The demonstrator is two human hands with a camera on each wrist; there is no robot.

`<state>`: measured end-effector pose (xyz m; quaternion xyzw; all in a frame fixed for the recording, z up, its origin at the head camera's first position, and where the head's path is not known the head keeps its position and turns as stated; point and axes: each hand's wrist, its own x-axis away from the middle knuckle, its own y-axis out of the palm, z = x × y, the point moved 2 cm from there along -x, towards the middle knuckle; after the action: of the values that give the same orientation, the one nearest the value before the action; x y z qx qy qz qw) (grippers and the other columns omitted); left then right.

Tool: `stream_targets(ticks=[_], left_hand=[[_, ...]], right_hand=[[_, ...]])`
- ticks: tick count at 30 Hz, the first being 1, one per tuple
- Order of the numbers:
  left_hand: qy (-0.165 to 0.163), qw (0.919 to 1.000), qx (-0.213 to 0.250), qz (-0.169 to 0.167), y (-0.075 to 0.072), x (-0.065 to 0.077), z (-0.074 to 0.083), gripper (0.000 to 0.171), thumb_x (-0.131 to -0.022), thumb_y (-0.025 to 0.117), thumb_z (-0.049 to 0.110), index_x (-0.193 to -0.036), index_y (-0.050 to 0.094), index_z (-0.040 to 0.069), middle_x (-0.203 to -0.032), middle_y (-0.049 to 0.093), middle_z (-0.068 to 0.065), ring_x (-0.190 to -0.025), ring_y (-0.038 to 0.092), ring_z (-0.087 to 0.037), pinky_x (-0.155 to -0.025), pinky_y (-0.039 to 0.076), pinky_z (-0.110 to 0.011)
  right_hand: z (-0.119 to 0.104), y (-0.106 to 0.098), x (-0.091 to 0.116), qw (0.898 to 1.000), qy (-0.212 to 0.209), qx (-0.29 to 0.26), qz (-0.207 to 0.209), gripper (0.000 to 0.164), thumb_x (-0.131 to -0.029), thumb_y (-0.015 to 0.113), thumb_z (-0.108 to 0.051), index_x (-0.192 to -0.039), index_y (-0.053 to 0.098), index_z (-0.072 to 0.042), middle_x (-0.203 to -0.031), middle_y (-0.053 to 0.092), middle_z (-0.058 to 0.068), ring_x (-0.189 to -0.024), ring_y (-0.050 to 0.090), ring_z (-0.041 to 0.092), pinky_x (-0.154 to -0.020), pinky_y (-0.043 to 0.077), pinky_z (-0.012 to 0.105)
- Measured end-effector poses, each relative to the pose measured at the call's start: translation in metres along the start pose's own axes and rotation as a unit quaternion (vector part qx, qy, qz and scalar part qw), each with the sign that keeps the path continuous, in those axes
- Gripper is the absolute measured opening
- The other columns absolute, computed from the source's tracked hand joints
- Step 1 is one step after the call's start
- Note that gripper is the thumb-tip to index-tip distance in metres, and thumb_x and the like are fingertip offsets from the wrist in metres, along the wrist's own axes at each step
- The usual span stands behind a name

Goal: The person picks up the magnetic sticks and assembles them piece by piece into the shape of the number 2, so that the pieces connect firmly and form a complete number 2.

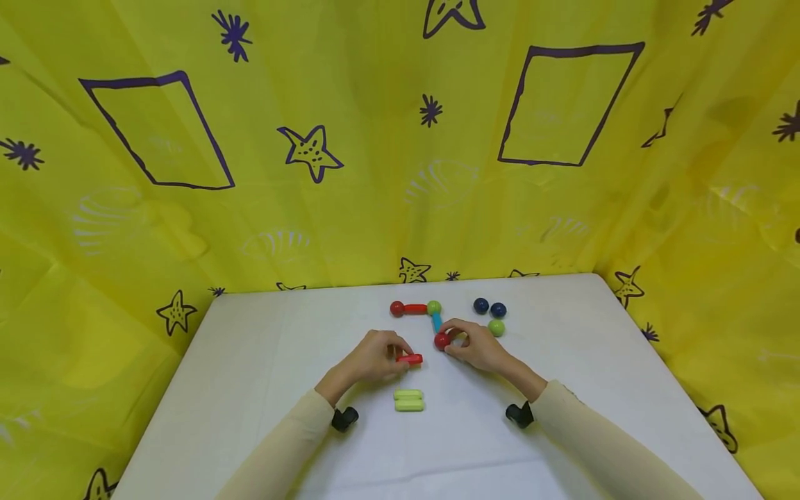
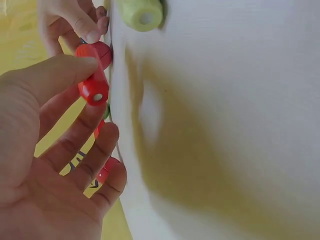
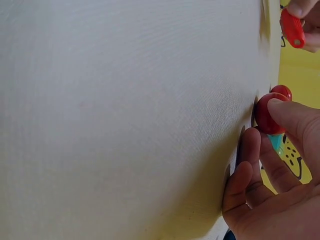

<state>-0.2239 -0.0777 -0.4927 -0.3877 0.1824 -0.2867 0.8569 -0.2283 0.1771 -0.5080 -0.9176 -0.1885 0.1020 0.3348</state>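
Note:
My left hand (image 1: 377,355) pinches a red rod (image 1: 410,359) between thumb and fingers; a pale round spot shows on the rod's end in the left wrist view. To its right, my right hand (image 1: 476,345) pinches a red ball (image 1: 442,341) close over the table. That ball sits at the near end of a blue rod (image 1: 437,321). The blue rod runs up to a green ball (image 1: 434,307), from which another red rod (image 1: 415,309) leads left to a second red ball (image 1: 397,308). Together they form a bent chain. A gap separates the held red rod from the held ball.
Two pale green rods (image 1: 409,400) lie side by side nearer me. Right of the chain are two dark blue balls (image 1: 489,307) and a loose green ball (image 1: 496,328). Everything is on a white-covered table (image 1: 262,389), with yellow patterned curtains (image 1: 375,208) behind and at the sides.

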Motion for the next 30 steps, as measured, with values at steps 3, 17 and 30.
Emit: stream_targets(ticks=[3, 17, 30], left_hand=[[-0.008, 0.9998, 0.005, 0.017, 0.000, -0.006, -0.002, 0.018, -0.085, 0.084, 0.013, -0.103, 0.080, 0.012, -0.086, 0.070, 0.007, -0.078, 0.057, -0.015, -0.069, 0.047, -0.025], [-0.011, 0.9990, 0.019, 0.038, -0.001, -0.022, -0.006, 0.016, -0.085, 0.084, 0.010, -0.100, 0.080, 0.010, -0.088, 0.072, 0.005, -0.080, 0.058, -0.018, -0.069, 0.047, -0.024], [-0.028, 0.9995, -0.011, 0.014, 0.003, -0.038, -0.007, 0.017, -0.088, 0.082, 0.013, -0.104, 0.080, 0.012, -0.083, 0.067, 0.006, -0.077, 0.056, -0.013, -0.070, 0.048, -0.026]], right_hand=[[0.000, 0.001, 0.000, 1.000, 0.011, -0.004, 0.000, 0.031, -0.092, 0.076, -0.006, -0.120, 0.066, -0.015, -0.107, 0.072, 0.008, -0.066, 0.056, 0.015, -0.063, 0.048, 0.025], [0.000, 0.003, -0.001, 1.000, 0.014, 0.000, 0.002, 0.032, -0.091, 0.077, -0.006, -0.119, 0.064, -0.015, -0.109, 0.071, 0.010, -0.063, 0.055, 0.014, -0.063, 0.049, 0.025], [0.003, 0.003, -0.001, 1.000, 0.010, -0.005, 0.001, 0.032, -0.092, 0.077, -0.006, -0.120, 0.064, -0.015, -0.108, 0.072, 0.009, -0.064, 0.056, 0.014, -0.064, 0.049, 0.025]])
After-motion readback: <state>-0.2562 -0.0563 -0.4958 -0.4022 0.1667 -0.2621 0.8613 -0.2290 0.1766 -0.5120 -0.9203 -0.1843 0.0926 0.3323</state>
